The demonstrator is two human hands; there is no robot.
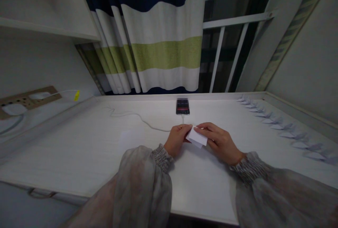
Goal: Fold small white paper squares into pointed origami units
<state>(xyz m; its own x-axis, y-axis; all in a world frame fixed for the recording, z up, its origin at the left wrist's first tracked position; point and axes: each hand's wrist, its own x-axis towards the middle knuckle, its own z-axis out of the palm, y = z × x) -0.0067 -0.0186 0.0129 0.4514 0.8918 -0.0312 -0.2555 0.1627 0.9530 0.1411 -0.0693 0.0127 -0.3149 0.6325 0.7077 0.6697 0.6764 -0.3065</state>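
Observation:
A small folded sheet of white paper (197, 137) is held between my two hands, above the middle of the white desk (87, 147). My left hand (177, 139) pinches its left edge between thumb and fingers, and a ring shows on one finger. At the paper's upper right, my right hand (221, 141) grips it, fingers over the top face and the thumb lower. Two layers of the paper stand slightly apart at the lower edge. Just beyond the hands lies a phone (182, 106) with its screen lit.
A row of several folded paper pieces (287, 134) runs along the desk's right side. A white cable (142, 119) curves across the left half towards the phone. Power sockets (23, 103) with plugs are on the left wall. A striped curtain (166, 55) hangs behind the desk.

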